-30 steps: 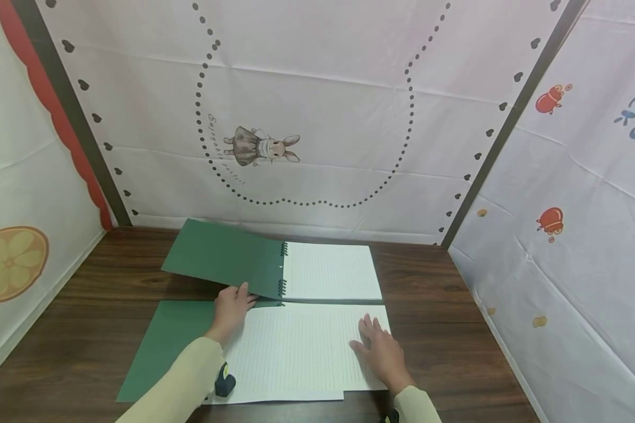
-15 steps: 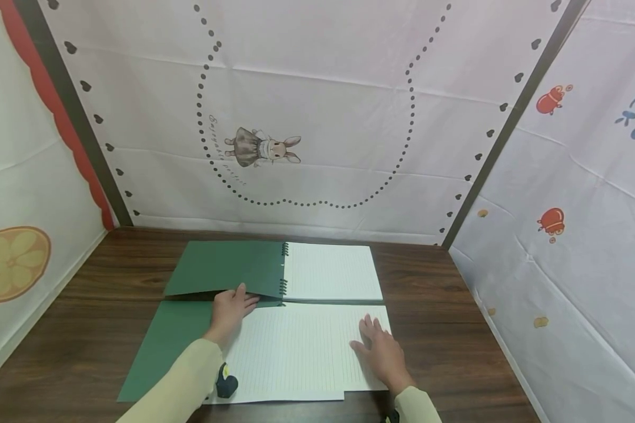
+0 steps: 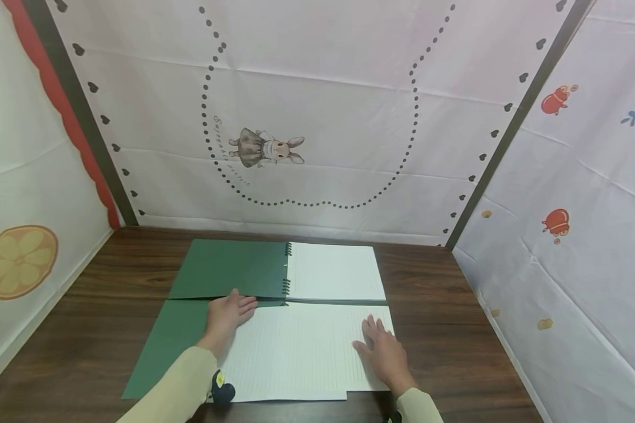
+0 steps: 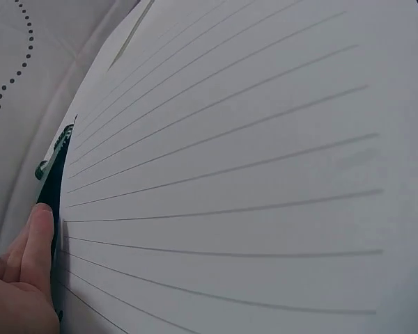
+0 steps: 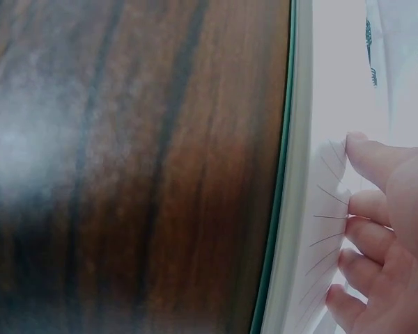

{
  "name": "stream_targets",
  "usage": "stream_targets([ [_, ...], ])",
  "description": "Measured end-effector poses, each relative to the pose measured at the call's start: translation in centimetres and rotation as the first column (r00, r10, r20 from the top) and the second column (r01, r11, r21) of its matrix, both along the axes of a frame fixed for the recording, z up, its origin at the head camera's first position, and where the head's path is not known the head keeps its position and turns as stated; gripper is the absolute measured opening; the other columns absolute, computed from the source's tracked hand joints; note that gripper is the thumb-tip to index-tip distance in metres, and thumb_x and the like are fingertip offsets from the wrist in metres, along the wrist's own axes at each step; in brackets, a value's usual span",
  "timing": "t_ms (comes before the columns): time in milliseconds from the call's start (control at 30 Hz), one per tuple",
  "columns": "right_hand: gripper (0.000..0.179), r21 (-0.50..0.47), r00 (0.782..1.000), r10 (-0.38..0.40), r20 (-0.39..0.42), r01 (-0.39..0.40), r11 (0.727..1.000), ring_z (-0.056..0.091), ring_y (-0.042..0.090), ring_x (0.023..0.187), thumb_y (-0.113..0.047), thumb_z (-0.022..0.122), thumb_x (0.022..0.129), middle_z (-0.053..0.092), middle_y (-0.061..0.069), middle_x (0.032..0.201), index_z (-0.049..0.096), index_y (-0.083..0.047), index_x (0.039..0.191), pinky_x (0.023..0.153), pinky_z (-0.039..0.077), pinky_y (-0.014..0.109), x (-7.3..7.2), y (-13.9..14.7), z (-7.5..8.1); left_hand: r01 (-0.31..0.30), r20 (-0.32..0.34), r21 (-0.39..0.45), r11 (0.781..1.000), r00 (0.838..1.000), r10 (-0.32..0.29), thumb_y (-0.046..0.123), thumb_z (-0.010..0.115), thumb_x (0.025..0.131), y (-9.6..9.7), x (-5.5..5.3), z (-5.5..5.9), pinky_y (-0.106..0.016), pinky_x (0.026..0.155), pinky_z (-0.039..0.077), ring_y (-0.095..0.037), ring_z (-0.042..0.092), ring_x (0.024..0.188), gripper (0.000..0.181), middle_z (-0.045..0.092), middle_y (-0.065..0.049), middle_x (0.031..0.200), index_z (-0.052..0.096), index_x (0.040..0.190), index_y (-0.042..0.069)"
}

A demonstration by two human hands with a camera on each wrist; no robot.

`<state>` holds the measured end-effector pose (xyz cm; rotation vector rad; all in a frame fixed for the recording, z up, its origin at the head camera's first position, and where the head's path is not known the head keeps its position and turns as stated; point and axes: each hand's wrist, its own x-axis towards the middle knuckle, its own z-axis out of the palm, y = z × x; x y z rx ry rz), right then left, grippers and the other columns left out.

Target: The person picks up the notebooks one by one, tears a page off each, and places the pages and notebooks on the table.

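Two spiral notebooks lie opened, one behind the other. The rear notebook shows a lined page on the right, its dark green cover laid out to the left. In the front notebook, a lined sheet reaches left over part of its green cover. My left hand rests with extended fingers at the near edge of the rear cover, over the front notebook; the left wrist view shows its fingers beside the page. Fingers spread, my right hand rests on the front notebook's right-hand page.
A dark wooden table lies beneath the notebooks. White printed cloth walls stand behind and at both sides. Black spiral rings join the rear cover to its pages. The front sheet's lower edge juts slightly toward me.
The rear notebook's green cover has come down from a raised tilt to lie nearly flat. My left hand has shifted slightly left from its edge. The right hand stays on the page.
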<state>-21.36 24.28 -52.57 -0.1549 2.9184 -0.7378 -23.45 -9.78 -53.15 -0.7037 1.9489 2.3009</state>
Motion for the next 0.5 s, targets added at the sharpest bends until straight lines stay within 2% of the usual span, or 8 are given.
stream_targets([
  [300,0.061,-0.016,1.000,-0.003,0.000,0.003,1.000,0.033,0.037,0.143,-0.036,0.065,0.091,0.037,0.015,0.154,0.048,-0.007,0.143,0.113,0.028,0.058,-0.01,0.22,-0.19,-0.006,-0.014,-0.026,1.000,1.000,0.006,0.032,0.029,0.107,0.21,0.54,-0.06,-0.034,0.097,0.050,-0.033,0.056,0.125,0.056,0.053,-0.027,0.137,0.037,0.141,-0.011],
  [500,0.063,-0.015,1.000,0.002,0.001,-0.002,1.000,0.033,0.037,0.143,-0.038,0.064,0.092,0.037,0.015,0.154,0.047,-0.008,0.144,0.112,0.029,0.060,-0.06,0.22,-0.28,0.020,-0.059,-0.143,0.990,0.998,-0.029,0.036,0.033,0.106,0.21,0.35,0.18,-0.030,0.098,0.050,-0.027,0.057,0.126,0.054,0.055,-0.019,0.139,0.038,0.144,-0.002],
])
